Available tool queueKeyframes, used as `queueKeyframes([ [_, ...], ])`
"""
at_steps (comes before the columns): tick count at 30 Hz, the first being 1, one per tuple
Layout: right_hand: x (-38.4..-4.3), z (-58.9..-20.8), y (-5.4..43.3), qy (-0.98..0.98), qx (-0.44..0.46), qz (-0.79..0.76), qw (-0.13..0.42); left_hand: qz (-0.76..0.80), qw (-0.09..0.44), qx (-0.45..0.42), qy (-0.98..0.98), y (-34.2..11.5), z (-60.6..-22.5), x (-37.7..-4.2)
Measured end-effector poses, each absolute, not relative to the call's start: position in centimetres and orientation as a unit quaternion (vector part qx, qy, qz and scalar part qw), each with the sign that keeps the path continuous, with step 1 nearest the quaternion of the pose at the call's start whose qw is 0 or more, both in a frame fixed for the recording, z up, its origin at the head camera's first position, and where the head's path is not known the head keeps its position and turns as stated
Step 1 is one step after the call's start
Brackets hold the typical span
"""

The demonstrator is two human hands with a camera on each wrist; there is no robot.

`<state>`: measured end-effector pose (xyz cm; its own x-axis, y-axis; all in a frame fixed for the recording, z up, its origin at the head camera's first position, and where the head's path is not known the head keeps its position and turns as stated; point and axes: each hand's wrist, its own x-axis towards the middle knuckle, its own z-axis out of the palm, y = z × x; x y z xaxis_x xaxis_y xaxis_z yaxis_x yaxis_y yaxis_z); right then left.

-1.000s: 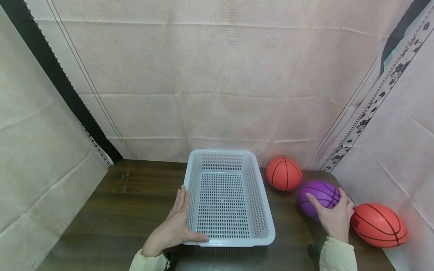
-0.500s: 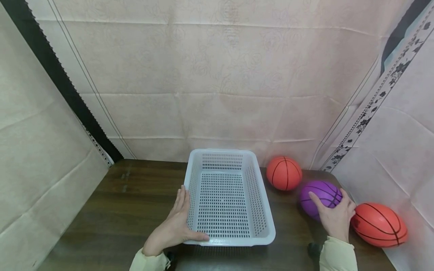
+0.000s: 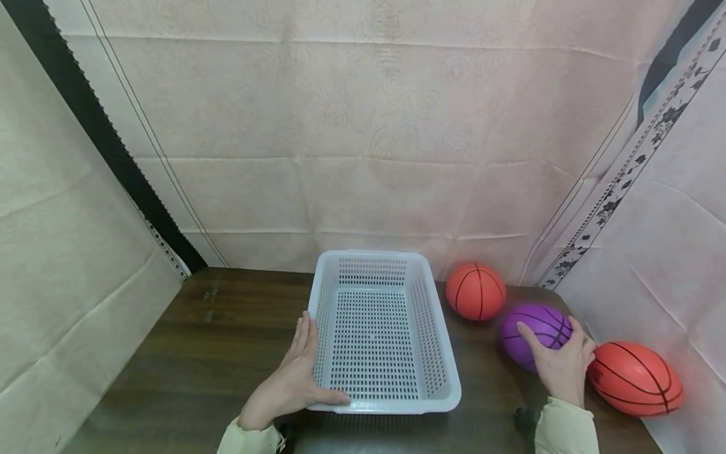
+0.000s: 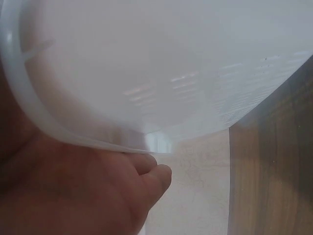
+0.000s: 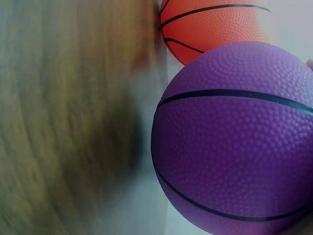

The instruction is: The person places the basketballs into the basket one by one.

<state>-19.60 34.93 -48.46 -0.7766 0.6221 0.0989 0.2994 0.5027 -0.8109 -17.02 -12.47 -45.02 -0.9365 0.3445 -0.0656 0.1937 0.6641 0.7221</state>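
Note:
A pale blue-white plastic basket [image 3: 442, 353] with slotted walls stands on the table with nothing inside. My left hand [image 3: 289, 378] holds its near left corner, thumb over the front rim and fingers along the left side. In the left wrist view, the fingers [image 4: 156, 181] show just beneath the rim of the basket [image 4: 195, 63]. To the right, my right hand [image 3: 564, 366] grips a small purple basketball [image 3: 527, 325] from the near right side, thumb and fingers spread round it. The right wrist view shows this purple basketball [image 5: 234, 142] up close, most of the hand out of frame.
An orange basketball [image 3: 475, 291] sits behind the purple one, near the back cloth [image 3: 374, 157]. Another orange basketball [image 3: 635, 378] lies right beside my right hand, close to the right-hand cloth [image 3: 675, 265]. Bare brown wooden table [image 3: 198, 359] stretches left of the basket.
My right hand has shifted very slightly to the right on the purple basketball. The left hand and the basket stay where they were.

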Motion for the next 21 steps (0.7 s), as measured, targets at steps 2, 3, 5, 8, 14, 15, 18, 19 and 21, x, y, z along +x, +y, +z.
queueKeyframes([
  [2, -19.6, -48.3, 34.8, -0.844, -0.272, 0.420, 0.194, 0.380, 0.097, 0.148, 0.908, -12.5, -45.0, -17.0],
  [3, -19.6, -48.2, 34.8, -0.844, -0.271, 0.421, 0.194, 0.379, 0.096, 0.147, 0.908, -12.5, -45.0, -17.0],
  [5, -19.5, -47.9, 34.7, -0.843, -0.266, 0.423, 0.199, 0.379, 0.095, 0.148, 0.909, -12.5, -45.0, -17.0],
  [8, -19.3, -47.4, 34.5, -0.842, -0.254, 0.427, 0.211, 0.379, 0.091, 0.148, 0.909, -12.5, -45.0, -17.0],
  [14, -19.0, -46.3, 33.8, -0.837, -0.232, 0.435, 0.239, 0.382, 0.090, 0.148, 0.908, -12.5, -45.0, -17.0],
  [15, -18.9, -46.1, 33.7, -0.836, -0.229, 0.437, 0.242, 0.382, 0.091, 0.148, 0.908, -12.5, -45.0, -17.0],
  [18, -18.8, -45.5, 33.2, -0.831, -0.222, 0.443, 0.253, 0.385, 0.095, 0.147, 0.906, -12.4, -45.1, -17.0],
  [19, -18.8, -45.2, 33.0, -0.830, -0.219, 0.444, 0.257, 0.387, 0.097, 0.147, 0.905, -12.4, -45.1, -17.0],
  [21, -18.7, -44.7, 32.5, -0.829, -0.211, 0.447, 0.263, 0.389, 0.101, 0.144, 0.904, -12.4, -45.1, -17.0],
])
